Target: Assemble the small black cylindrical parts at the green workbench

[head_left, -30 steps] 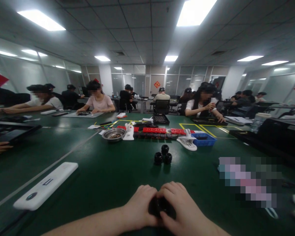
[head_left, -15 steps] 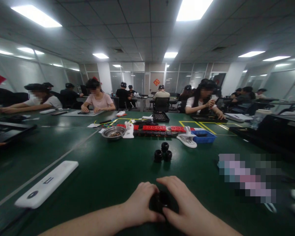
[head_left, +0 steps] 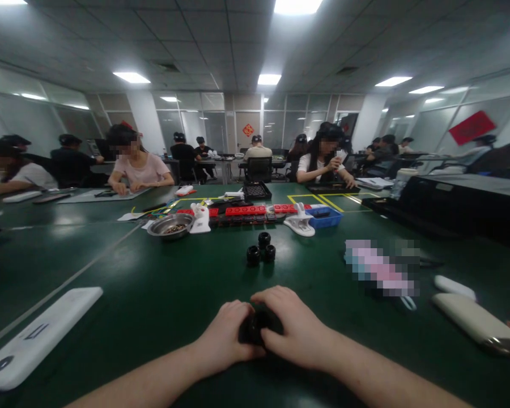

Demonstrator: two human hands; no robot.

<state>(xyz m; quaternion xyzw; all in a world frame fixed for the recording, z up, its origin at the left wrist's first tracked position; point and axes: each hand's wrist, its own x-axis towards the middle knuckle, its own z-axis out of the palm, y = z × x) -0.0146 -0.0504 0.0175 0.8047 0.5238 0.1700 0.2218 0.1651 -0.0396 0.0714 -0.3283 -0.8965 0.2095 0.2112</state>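
Both of my hands meet low in the middle of the green table (head_left: 153, 294). My left hand (head_left: 223, 337) and my right hand (head_left: 291, 326) are closed together around a small black round part (head_left: 254, 327), of which only a bit shows between the fingers. A little farther out on the table stand three more black round parts (head_left: 260, 250) in a tight cluster, untouched.
A white flat device (head_left: 34, 340) lies at the left, two pale oblong cases (head_left: 471, 317) at the right. Behind the cluster are a metal bowl (head_left: 170, 225), red blocks (head_left: 244, 210), a white clip (head_left: 300, 225) and a blue tray (head_left: 323, 217). Other people sit around the far tables.
The view has swung to the right, so everything shifted left in frame. My hands stay closed on the black part, with the fingers shifting around it.
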